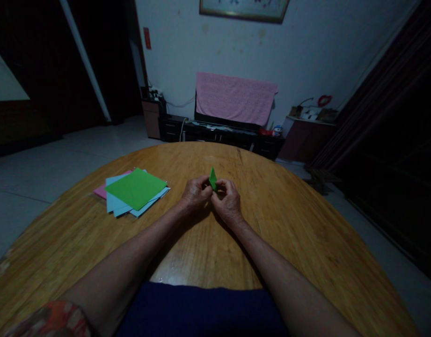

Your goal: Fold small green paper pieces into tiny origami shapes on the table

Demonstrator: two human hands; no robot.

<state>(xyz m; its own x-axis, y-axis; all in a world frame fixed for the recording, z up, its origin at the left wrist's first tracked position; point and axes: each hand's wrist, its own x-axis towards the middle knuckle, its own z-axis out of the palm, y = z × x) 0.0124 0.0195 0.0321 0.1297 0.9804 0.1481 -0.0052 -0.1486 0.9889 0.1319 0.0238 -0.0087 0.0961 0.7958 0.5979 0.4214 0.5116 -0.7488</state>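
Observation:
A small piece of folded green paper [213, 178] stands between my two hands, its narrow pointed tip upward. My left hand [196, 193] pinches it from the left side, thumb and fingers closed. From the right, my right hand [228, 200] grips its lower part between thumb and curled fingers. The fingers cover the bottom of the folded paper, so its full shape is hidden. Both hands are just above the wooden table, near its middle.
Left of my hands lies a loose stack of square paper [136, 188], green on top with blue and pink sheets below. The round wooden table [281, 224] reaches all around. Beyond it, a pink cloth [236, 98] drapes a screen on a black cabinet [236, 137].

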